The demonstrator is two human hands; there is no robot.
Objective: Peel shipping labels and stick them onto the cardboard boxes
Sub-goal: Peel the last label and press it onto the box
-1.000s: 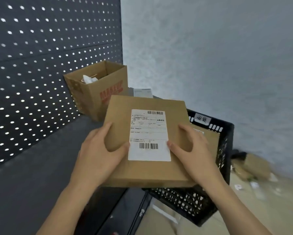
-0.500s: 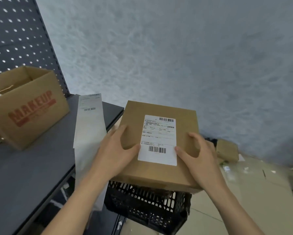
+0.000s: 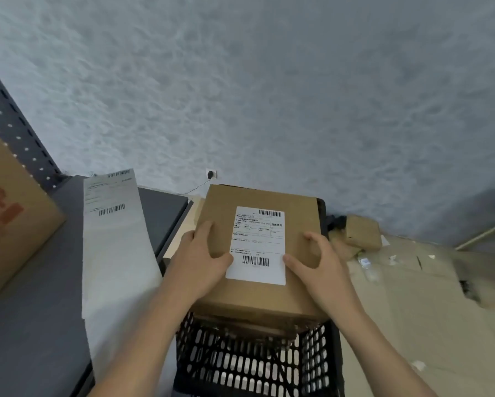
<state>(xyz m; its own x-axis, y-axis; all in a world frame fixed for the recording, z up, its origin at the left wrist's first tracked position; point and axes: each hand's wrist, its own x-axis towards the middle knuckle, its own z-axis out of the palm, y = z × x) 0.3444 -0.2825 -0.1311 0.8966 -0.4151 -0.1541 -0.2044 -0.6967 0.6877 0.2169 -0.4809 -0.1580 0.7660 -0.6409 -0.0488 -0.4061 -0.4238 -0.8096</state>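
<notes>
A flat cardboard box lies level on top of other cardboard stacked in a black crate. A white shipping label with two barcodes is stuck flat on its top face. My left hand grips the box's left side, thumb at the label's lower left corner. My right hand grips the right side, thumb at the label's lower right edge and index finger arched on the top face. A long white label strip lies on the grey table and hangs over its front edge.
An open brown box with red lettering stands at the table's left, before a dark pegboard. Flattened cardboard and a small crumpled box cover the floor at the right. A grey wall with a plugged socket is behind.
Both hands have carried the labelled box right, off the table, and down over the black crate. My view has swung right; the lettered box now sits at the left edge.
</notes>
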